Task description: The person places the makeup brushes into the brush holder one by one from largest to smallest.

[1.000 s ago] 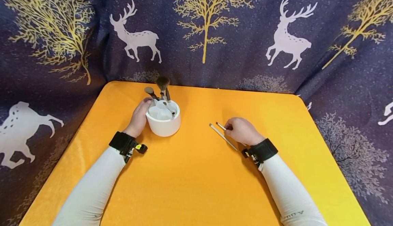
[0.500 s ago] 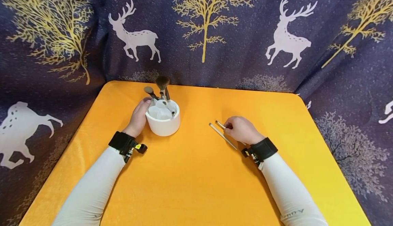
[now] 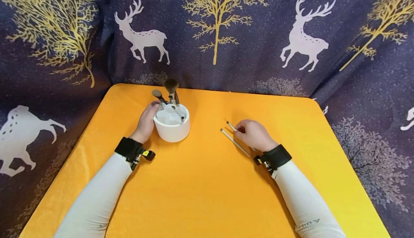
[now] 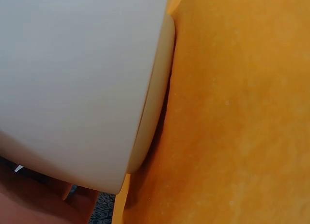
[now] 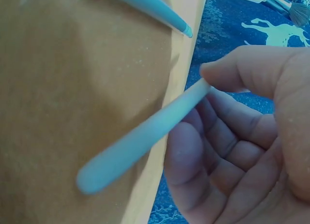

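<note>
A round white holder (image 3: 172, 123) stands on the orange table (image 3: 200, 180) with several makeup brushes (image 3: 171, 87) sticking up from it. My left hand (image 3: 147, 120) grips the holder's left side; in the left wrist view the holder's white wall (image 4: 82, 79) fills the frame. My right hand (image 3: 253, 134) pinches a thin pale brush handle (image 5: 145, 137) between thumb and fingers, its tip (image 3: 230, 125) poking out to the left. A second thin brush (image 3: 234, 142) lies on the table just left of that hand.
A dark blue curtain (image 3: 213, 33) printed with gold trees and white deer hangs behind and around the table. The table's orange cloth runs to the near edge between my two sleeved forearms.
My right hand has lifted the pinched brush slightly and shifted it up and away from me. My left hand and the holder have stayed put.
</note>
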`<state>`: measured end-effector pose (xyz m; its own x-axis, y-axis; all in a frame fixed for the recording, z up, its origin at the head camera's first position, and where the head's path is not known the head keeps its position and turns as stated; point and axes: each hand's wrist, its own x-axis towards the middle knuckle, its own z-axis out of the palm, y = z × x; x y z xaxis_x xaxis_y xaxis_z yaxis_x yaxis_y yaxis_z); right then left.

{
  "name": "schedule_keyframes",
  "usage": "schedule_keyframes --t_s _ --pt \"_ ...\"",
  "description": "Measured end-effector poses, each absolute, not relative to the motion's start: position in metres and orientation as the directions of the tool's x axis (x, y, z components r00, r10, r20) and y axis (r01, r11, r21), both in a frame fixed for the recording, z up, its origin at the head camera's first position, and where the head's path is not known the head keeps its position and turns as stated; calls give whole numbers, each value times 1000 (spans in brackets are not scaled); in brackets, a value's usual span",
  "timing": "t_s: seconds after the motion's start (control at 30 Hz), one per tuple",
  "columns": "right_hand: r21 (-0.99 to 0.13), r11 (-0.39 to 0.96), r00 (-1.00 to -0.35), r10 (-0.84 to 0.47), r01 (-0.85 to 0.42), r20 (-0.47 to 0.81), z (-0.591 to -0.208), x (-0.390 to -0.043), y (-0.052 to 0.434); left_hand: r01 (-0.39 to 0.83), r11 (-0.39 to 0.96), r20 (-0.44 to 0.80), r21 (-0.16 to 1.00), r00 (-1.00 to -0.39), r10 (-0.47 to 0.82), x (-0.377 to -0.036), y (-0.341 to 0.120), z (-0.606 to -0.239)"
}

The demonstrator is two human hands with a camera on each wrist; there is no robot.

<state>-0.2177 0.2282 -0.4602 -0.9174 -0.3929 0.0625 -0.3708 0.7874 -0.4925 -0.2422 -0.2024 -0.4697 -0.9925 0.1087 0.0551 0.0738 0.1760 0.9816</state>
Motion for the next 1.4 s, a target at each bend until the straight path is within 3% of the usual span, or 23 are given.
schedule_keyframes --t_s 0.87,1.4 --pt "-581 698 -908 -323 -420 268 -441 -218 223 64 179 45 982 -994 104 -242 -204 -471" --pt "-562 686 -882 -290 -462 371 -418 -224 216 74 173 58 982 -993 100 -242 -201 -471"
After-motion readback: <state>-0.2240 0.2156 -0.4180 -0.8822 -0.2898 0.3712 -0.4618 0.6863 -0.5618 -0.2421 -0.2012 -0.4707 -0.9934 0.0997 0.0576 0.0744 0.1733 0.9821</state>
